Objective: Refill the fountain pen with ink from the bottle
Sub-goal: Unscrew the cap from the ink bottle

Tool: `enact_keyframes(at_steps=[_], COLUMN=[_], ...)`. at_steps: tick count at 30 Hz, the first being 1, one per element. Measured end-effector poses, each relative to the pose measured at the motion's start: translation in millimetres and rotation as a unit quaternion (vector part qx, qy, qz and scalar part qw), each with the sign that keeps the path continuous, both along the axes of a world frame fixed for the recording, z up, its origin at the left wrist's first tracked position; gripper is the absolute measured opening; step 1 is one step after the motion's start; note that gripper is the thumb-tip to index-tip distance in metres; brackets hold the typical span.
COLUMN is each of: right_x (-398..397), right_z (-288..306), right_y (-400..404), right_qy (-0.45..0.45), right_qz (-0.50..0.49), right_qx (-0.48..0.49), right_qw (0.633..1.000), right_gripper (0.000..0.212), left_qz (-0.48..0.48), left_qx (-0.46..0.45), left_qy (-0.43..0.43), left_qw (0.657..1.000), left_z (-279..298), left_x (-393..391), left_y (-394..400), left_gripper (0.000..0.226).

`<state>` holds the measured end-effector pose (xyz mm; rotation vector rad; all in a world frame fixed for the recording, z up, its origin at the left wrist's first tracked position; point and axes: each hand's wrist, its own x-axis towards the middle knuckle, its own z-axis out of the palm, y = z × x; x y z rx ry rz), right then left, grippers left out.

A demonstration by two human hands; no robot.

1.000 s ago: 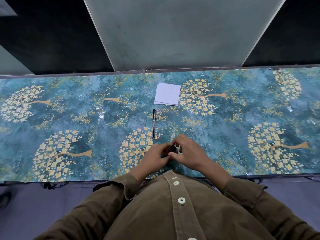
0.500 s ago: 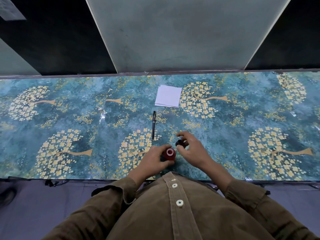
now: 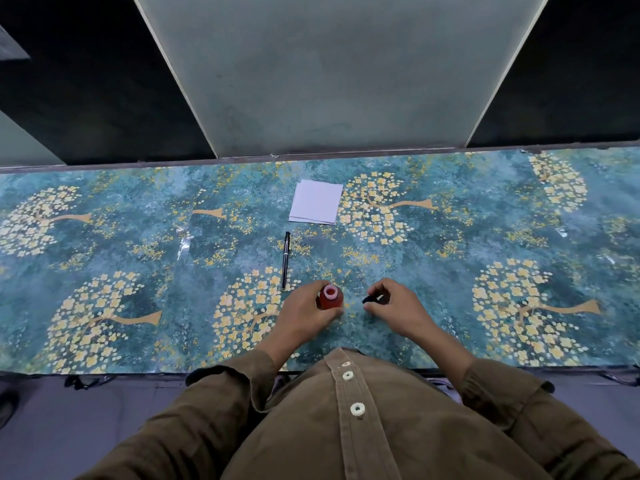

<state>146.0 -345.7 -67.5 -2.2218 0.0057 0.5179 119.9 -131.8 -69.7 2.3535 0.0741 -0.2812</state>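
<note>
Left hand [image 3: 304,315] wraps its fingers round the red ink bottle [image 3: 330,298], which stands upright and uncapped on the table [image 3: 450,244] near the front edge. Right hand [image 3: 394,308] pinches the black cap [image 3: 373,299], just right of the bottle and apart from it. Fountain pen [image 3: 285,260] lies capped on the table just beyond the left hand, pointing away. White folded paper [image 3: 317,206] lies farther back, beyond the pen.
</note>
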Motion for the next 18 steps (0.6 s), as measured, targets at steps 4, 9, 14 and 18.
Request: enact_keyframes(at_steps=[4, 9, 14, 18], right_x=[20.9, 40.9, 41.7, 40.9], right_z=[-1.7, -3.2, -15.4, -18.9], right_y=[-0.2, 3.7, 4.1, 1.4], right_qy=[-0.022, -0.063, -0.09, -0.087], right_qz=[0.01, 0.044, 0.081, 0.067], right_qx=[-0.015, -0.016, -0.046, -0.034], right_qw=[1.0, 0.997, 0.992, 0.993], right_gripper=[0.017, 0.015, 0.01, 0.008], left_qz=[0.021, 0.053, 0.064, 0.095], left_qx=[-0.013, 0.009, 0.01, -0.011], left_qy=[-0.017, -0.008, 0.022, 0.049], left_qw=[1.0, 0.999, 0.998, 0.994], left_z=[5.6, 7.5, 7.1, 5.4], left_x=[18.0, 27.7, 26.6, 23.9], left_y=[-13.4, -25.1, -26.0, -23.2], left_gripper=[0.039, 0.038, 0.047, 0.066])
